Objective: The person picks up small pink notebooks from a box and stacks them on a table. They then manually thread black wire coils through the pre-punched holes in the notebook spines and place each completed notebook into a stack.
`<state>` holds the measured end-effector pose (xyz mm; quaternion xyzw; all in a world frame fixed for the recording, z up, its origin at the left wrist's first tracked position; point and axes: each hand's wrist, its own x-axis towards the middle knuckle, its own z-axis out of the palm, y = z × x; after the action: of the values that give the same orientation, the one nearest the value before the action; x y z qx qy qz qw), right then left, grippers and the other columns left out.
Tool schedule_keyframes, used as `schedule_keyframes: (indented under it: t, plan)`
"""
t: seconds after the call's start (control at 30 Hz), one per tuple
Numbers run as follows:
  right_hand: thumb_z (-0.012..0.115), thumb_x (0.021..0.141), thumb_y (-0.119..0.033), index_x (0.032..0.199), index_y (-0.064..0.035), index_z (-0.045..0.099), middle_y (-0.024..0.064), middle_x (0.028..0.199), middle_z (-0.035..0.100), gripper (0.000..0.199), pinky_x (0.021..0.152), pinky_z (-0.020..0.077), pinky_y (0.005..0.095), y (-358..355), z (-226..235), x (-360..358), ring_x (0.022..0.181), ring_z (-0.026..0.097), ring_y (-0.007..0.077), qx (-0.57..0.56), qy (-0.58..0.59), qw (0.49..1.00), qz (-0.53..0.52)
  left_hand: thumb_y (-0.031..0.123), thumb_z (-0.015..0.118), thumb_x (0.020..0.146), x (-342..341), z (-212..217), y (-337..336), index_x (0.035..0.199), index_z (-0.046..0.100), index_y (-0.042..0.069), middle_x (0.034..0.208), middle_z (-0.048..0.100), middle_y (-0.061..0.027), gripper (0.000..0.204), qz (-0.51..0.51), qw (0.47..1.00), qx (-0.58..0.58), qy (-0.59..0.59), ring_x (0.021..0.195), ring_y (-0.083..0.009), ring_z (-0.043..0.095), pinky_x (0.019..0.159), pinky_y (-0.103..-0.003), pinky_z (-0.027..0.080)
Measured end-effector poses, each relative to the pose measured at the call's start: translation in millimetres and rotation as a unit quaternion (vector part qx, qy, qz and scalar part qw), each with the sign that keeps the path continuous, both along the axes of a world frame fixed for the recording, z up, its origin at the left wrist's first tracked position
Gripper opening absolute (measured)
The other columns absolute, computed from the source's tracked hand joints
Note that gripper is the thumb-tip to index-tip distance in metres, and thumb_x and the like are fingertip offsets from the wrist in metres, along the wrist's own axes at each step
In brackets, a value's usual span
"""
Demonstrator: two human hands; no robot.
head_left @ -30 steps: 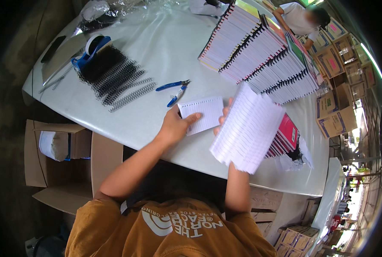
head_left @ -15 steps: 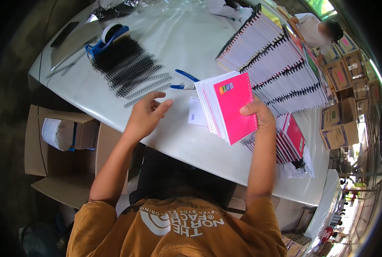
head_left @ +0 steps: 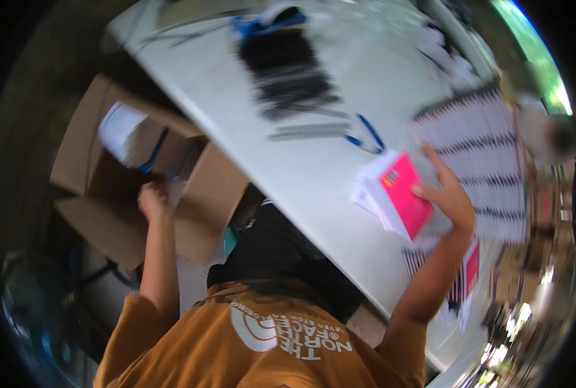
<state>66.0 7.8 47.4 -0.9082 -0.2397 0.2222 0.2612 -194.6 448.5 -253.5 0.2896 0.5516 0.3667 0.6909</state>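
Observation:
My left hand (head_left: 153, 200) reaches into an open cardboard box (head_left: 117, 210) beside the table; blur hides what its fingers do. A white wrapped bundle (head_left: 125, 134) sits in that box, just beyond the hand. On the right, my right hand (head_left: 451, 194) has its fingers spread, its thumb at the edge of a pink-covered notebook (head_left: 407, 197). White pages show along the notebook's left side, over the table (head_left: 288, 194). Beyond it lie blue-handled pliers (head_left: 369, 134). Left of the pliers is a row of black spiral binding coils (head_left: 288, 71).
A blue tape dispenser (head_left: 268, 24) stands behind the coils. Tall stacks of spiral-bound books (head_left: 479, 155) rise at the right, with more pink notebooks (head_left: 471, 268) nearer me. Another person (head_left: 543, 132) is at the far right, near cardboard cartons (head_left: 517, 271).
My left hand has gone from above the table down into the box. The pink notebook is lower, by the tabletop, and my right fingers have spread. The view has swung left.

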Motion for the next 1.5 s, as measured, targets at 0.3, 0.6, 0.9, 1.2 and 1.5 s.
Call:
schedule_keyframes:
  t: [0.3,0.6,0.9,1.2,1.5]
  plan:
    - [0.066,0.076,-0.016,0.131,-0.0036,0.046,0.0148,0.135,0.045,0.06,0.101,0.033,0.0442,145.9,-70.1,-114.4,0.123,0.044,0.0323,0.155,-0.034,0.963,0.216,0.016,0.052,0.085,1.4,-150.2,69.1,0.091,0.05,0.004,0.064,0.047,-0.006,0.013,-0.041,0.946,-0.32,0.032,0.057,-0.0189,0.052,0.055,-0.035,0.045]
    - [0.066,0.076,-0.028,0.131,-0.0121,0.048,0.0087,0.143,0.038,0.06,0.105,0.0205,0.0477,166.0,-143.8,-125.4,0.132,0.028,0.0331,-0.018,-0.235,0.953,0.188,0.021,0.062,0.081,-12.6,-178.7,44.4,0.116,0.054,0.009,0.101,0.06,-0.0106,0.037,-0.343,0.831,-0.156,0.41,0.085,-0.0241,0.059,0.073,-0.036,0.048]
    - [0.066,0.077,-0.025,0.124,-0.014,0.056,0.0061,0.137,0.045,0.049,0.102,0.0253,0.0448,166.1,-148.8,-123.9,0.128,0.035,0.0312,-0.008,-0.251,0.955,0.16,0.035,0.076,0.066,-9.0,-213.0,44.1,0.121,0.058,0.008,0.111,0.063,-0.0177,0.064,-0.44,0.741,0.141,0.487,0.101,-0.029,0.062,0.083,-0.039,0.049]
    - [0.067,0.077,-0.025,0.12,-0.0148,0.059,0.0054,0.135,0.048,0.045,0.1,0.0278,0.0445,168.0,-146.7,-121.7,0.127,0.037,0.0308,0.005,-0.251,0.956,0.155,0.025,0.076,0.072,6.1,-243.5,41.2,0.127,0.045,0.005,0.116,0.059,-0.0193,0.065,-0.442,0.792,0.075,0.415,0.109,-0.0331,0.056,0.09,-0.04,0.045]
    - [0.067,0.077,-0.025,0.12,-0.0163,0.059,0.004,0.134,0.049,0.045,0.099,0.0288,0.0432,169.1,-148.6,-120.4,0.126,0.039,0.0297,0.005,-0.246,0.958,0.149,0.022,0.068,0.078,19.7,-238.6,18.6,0.117,0.054,0.006,0.111,0.061,-0.0205,0.044,-0.327,0.81,0.051,0.485,0.104,-0.0341,0.059,0.085,-0.04,0.047]
